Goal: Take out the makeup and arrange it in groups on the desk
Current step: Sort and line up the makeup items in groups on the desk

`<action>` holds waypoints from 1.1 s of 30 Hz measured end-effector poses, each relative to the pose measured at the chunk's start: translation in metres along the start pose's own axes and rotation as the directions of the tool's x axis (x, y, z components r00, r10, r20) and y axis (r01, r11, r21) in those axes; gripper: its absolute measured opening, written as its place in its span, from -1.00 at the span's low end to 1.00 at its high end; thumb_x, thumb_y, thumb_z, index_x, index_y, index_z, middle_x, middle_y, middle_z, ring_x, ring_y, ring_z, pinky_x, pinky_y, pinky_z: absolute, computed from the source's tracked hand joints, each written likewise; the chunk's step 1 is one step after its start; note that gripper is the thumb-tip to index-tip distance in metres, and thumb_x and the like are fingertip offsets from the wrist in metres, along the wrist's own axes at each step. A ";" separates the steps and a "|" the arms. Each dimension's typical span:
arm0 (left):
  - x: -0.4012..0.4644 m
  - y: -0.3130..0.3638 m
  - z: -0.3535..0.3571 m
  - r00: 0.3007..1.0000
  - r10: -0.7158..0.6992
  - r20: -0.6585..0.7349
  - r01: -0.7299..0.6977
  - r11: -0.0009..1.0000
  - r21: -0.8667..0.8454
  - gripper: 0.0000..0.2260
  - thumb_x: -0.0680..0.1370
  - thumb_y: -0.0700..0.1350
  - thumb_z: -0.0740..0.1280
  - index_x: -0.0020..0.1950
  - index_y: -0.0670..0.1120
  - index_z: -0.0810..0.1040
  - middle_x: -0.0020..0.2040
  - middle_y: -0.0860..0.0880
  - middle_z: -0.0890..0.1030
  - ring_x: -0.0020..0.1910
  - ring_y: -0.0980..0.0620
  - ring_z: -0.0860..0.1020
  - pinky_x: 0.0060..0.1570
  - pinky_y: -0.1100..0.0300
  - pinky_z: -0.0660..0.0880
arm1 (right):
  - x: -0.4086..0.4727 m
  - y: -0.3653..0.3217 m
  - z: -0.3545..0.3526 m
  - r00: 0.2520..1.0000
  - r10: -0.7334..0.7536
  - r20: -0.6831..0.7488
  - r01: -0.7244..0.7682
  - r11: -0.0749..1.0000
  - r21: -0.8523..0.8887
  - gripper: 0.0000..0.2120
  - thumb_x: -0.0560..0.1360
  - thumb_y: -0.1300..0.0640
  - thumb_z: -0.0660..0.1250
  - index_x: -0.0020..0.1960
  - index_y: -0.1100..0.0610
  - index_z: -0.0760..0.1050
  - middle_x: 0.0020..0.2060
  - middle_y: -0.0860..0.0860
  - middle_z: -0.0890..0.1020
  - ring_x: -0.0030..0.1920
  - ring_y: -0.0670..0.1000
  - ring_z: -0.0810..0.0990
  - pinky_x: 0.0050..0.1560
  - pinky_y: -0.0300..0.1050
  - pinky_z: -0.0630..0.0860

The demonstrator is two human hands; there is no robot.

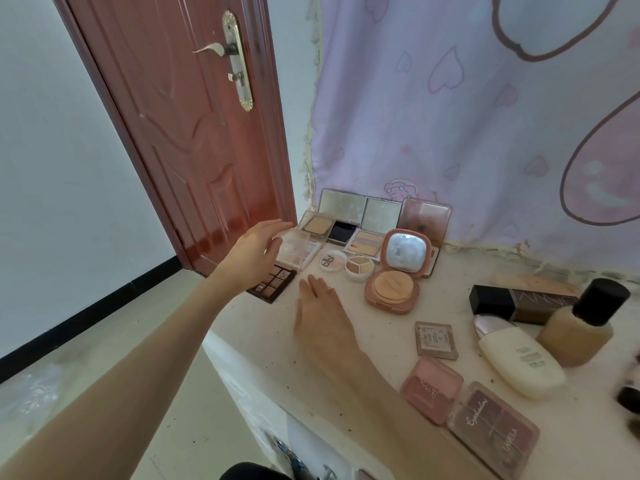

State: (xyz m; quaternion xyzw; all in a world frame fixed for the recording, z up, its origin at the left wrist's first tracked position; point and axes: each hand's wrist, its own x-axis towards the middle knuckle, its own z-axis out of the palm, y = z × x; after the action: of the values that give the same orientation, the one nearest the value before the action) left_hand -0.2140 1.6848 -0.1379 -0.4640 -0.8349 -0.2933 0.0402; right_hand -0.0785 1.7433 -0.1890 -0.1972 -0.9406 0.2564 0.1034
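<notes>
Left hand [254,252] reaches toward centre of frame, fingers spread and relaxed, hovering by a clear-lidded palette [298,249], holding nothing; contact unclear. Right hand [320,311] lies flat over the surface [363,344], fingers straight, empty. Makeup sits in groups: open mirrored compacts [367,220] along the pink curtain [450,116] at centre, a dark eyeshadow palette [273,284] at the surface's left edge, a round peach powder compact [398,275], flat blush cases [433,388] lower right, and foundation bottles [581,327] at the right edge.
</notes>
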 end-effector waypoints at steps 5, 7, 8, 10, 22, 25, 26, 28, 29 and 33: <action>-0.039 0.028 0.031 0.989 -0.059 -0.136 0.042 0.992 -0.121 -0.69 0.54 -0.31 0.21 0.27 -0.14 0.48 0.19 -0.13 0.52 0.18 -0.09 0.47 0.18 0.12 0.40 | -0.017 0.016 -0.053 0.946 0.113 -0.302 -0.062 0.983 0.174 -0.60 0.54 0.35 0.08 0.36 0.20 0.34 0.33 0.11 0.39 0.31 0.11 0.37 0.20 -0.12 0.29; -0.051 0.046 0.051 0.997 -0.028 -0.068 0.017 0.988 -0.153 -0.68 0.53 -0.27 0.25 0.29 -0.12 0.46 0.13 -0.11 0.53 0.13 -0.07 0.48 0.15 0.14 0.41 | -0.026 0.033 -0.073 0.935 0.141 -0.326 -0.102 0.986 0.134 -0.63 0.53 0.34 0.11 0.32 0.21 0.38 0.29 0.12 0.43 0.31 0.13 0.38 0.17 -0.12 0.31; -0.055 0.057 0.060 0.999 -0.029 -0.028 0.024 0.986 -0.166 -0.67 0.53 -0.22 0.28 0.31 -0.11 0.44 0.12 -0.09 0.53 0.12 -0.05 0.47 0.14 0.16 0.40 | -0.032 0.044 -0.080 0.935 0.175 -0.309 -0.146 0.983 0.115 -0.64 0.53 0.31 0.13 0.32 0.22 0.38 0.30 0.12 0.43 0.32 0.13 0.37 0.19 -0.11 0.31; -0.056 0.076 0.078 0.997 -0.065 0.033 0.070 0.976 -0.205 -0.60 0.51 -0.12 0.33 0.33 -0.10 0.40 0.11 -0.09 0.55 0.12 -0.05 0.48 0.14 0.15 0.39 | -0.043 0.063 -0.087 0.943 0.252 -0.217 -0.250 0.968 0.036 -0.62 0.54 0.22 0.17 0.35 0.20 0.35 0.32 0.10 0.42 0.31 0.11 0.36 0.27 -0.10 0.25; -0.045 0.113 0.120 0.960 -0.279 -0.035 0.272 0.952 -0.138 -0.22 0.35 0.19 0.41 0.41 -0.08 0.16 0.24 -0.08 0.47 0.27 -0.10 0.32 0.18 0.02 0.19 | -0.036 0.081 -0.093 0.920 0.390 -0.050 -0.383 0.918 0.104 -0.58 0.56 0.28 0.03 0.42 0.25 0.20 0.29 0.21 0.43 0.30 0.20 0.35 0.18 -0.03 0.34; -0.045 0.111 0.122 0.961 -0.275 -0.032 0.266 0.950 -0.162 -0.24 0.35 0.19 0.41 0.40 -0.07 0.15 0.23 -0.06 0.48 0.26 -0.09 0.32 0.15 0.05 0.16 | -0.039 0.083 -0.093 0.914 0.396 -0.087 -0.384 0.914 0.130 -0.61 0.56 0.29 0.04 0.38 0.24 0.26 0.26 0.20 0.45 0.27 0.20 0.39 0.13 -0.08 0.34; -0.044 0.110 0.122 0.964 -0.264 -0.029 0.256 0.951 -0.174 -0.26 0.36 0.18 0.42 0.39 -0.06 0.16 0.23 -0.04 0.49 0.26 -0.08 0.32 0.14 0.06 0.15 | -0.040 0.084 -0.092 0.914 0.393 -0.098 -0.378 0.915 0.143 -0.59 0.55 0.29 0.04 0.40 0.21 0.25 0.26 0.19 0.47 0.26 0.20 0.40 0.17 -0.07 0.34; -0.044 0.108 0.121 0.968 -0.250 -0.020 0.241 0.949 -0.203 -0.29 0.36 0.15 0.43 0.37 -0.05 0.17 0.23 -0.02 0.49 0.26 -0.07 0.32 0.14 0.09 0.14 | -0.042 0.086 -0.091 0.917 0.384 -0.111 -0.365 0.917 0.163 -0.55 0.54 0.29 0.06 0.43 0.16 0.25 0.26 0.17 0.48 0.27 0.20 0.40 0.21 -0.03 0.35; -0.043 0.107 0.121 0.969 -0.245 -0.017 0.236 0.948 -0.216 -0.29 0.36 0.15 0.44 0.36 -0.05 0.18 0.23 -0.02 0.49 0.26 -0.08 0.32 0.15 0.09 0.14 | -0.042 0.086 -0.090 0.918 0.379 -0.116 -0.359 0.920 0.160 -0.55 0.53 0.28 0.06 0.42 0.16 0.25 0.26 0.17 0.47 0.27 0.19 0.40 0.21 -0.03 0.35; -0.043 0.106 0.119 0.975 -0.218 -0.046 0.202 0.951 -0.232 -0.31 0.34 0.12 0.47 0.34 -0.10 0.26 0.21 -0.08 0.49 0.23 -0.13 0.37 0.19 0.02 0.23 | -0.048 0.087 -0.086 0.929 0.342 -0.140 -0.322 0.935 0.148 -0.53 0.53 0.27 0.07 0.43 0.13 0.24 0.30 0.14 0.45 0.30 0.16 0.39 0.27 -0.02 0.36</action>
State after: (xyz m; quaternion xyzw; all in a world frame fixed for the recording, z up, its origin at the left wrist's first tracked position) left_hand -0.0809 1.7569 -0.2027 -0.3633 -0.8388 -0.4053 -0.0148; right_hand 0.0175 1.8296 -0.1657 -0.3674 -0.8643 0.3103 0.1473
